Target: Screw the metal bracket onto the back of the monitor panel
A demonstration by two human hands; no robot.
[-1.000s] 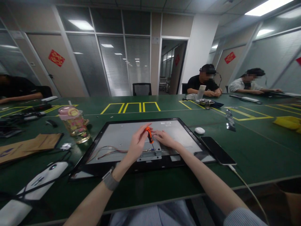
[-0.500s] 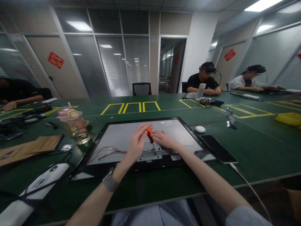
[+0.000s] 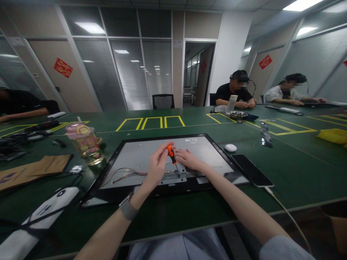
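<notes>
My left hand point(image 3: 158, 159) is closed on the orange and black handle of a screwdriver point(image 3: 171, 154). The screwdriver leans, its shaft running down to a metal bracket point(image 3: 173, 177) on the back of a flat display panel point(image 3: 132, 155). Just right of the handle, my right hand point(image 3: 188, 159) lies with its fingers stretched out over the panel. The panel is grey with a black frame and lies flat on the table. Thin wires point(image 3: 121, 175) run from the bracket to the left. The screwdriver's tip is too small to make out clearly.
Left of the panel stand a pink-lidded drink bottle point(image 3: 85, 144), a brown paper bag point(image 3: 35, 171) and a white device with a black strap point(image 3: 48, 209). To the right lie a phone point(image 3: 252, 170) on a cable and a small white case point(image 3: 230, 147). Other people sit around the green table point(image 3: 151, 224).
The screwdriver's handle has tipped slightly to the left together with my left hand. My right hand stays in place on the panel.
</notes>
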